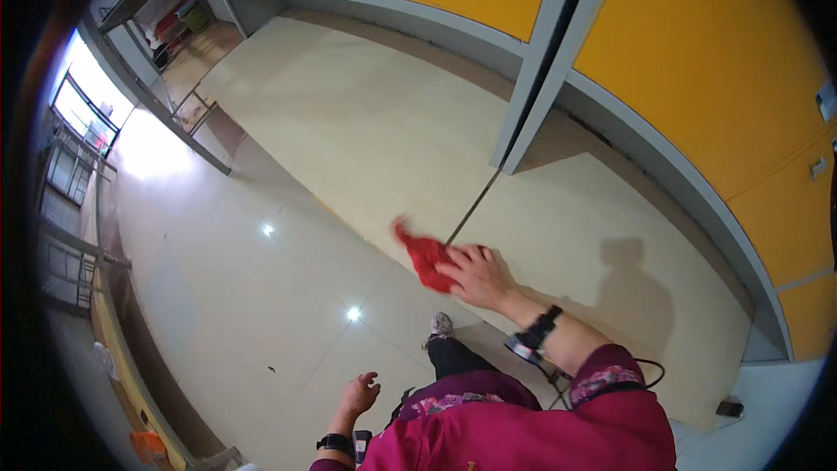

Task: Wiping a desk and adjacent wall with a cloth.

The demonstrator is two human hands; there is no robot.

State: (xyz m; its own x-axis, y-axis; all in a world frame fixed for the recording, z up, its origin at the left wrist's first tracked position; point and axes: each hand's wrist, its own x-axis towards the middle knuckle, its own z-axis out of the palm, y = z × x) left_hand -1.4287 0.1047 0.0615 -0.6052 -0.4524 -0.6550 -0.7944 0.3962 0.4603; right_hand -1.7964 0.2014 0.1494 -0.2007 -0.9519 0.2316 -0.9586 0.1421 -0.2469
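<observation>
We're resting our right hand (478, 277) palm-down on the red cloth (425, 260), center of frame, by the worktop's (349, 92) floor-side edge. Right forearm is slanting up-left from lower right, wrist strap (547, 324) on. Right fingers are lying slightly spread over the cloth; we're not seeing the undersides, so can't tell grip vs. just pressing. Cloth's left tip is blurring. Left hand (359, 393) is hanging over the floor (305, 296), lower center-left, fingers half-curled, part-open, holding nothing.
</observation>
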